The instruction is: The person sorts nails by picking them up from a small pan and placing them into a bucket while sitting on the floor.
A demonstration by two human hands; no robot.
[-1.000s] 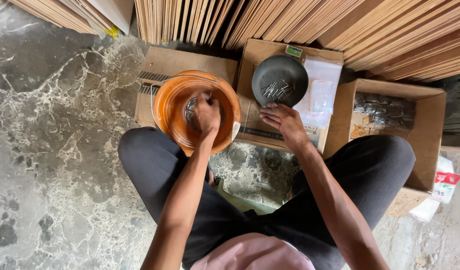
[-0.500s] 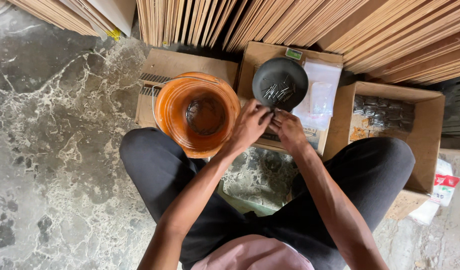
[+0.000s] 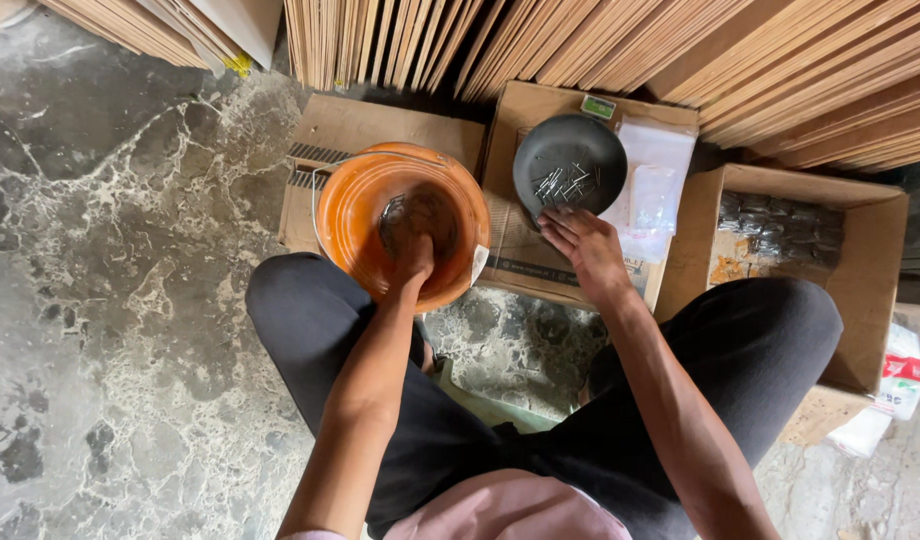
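Note:
My left hand (image 3: 416, 256) reaches down into an orange bucket (image 3: 352, 205) that holds a heap of metal nails (image 3: 392, 213); its fingertips are hidden among them. My right hand (image 3: 582, 244) rests back-up with its fingers stretched out and slightly apart, their tips at the near rim of a black bowl (image 3: 570, 160). Several loose nails (image 3: 565, 184) lie in that bowl. Nothing shows in the right hand.
I sit cross-legged on a marbled stone floor (image 3: 110, 250). The bucket and bowl stand on flat cardboard boxes (image 3: 340, 125). Clear plastic bags (image 3: 656, 185) lie beside the bowl. An open carton (image 3: 880, 250) with packed nails is at right. Stacked wooden boards (image 3: 630, 40) line the back.
Half a second ago both hands met beside the bowl. My left hand has since gone back left and down into the bucket, while the right hand stayed at the bowl's rim.

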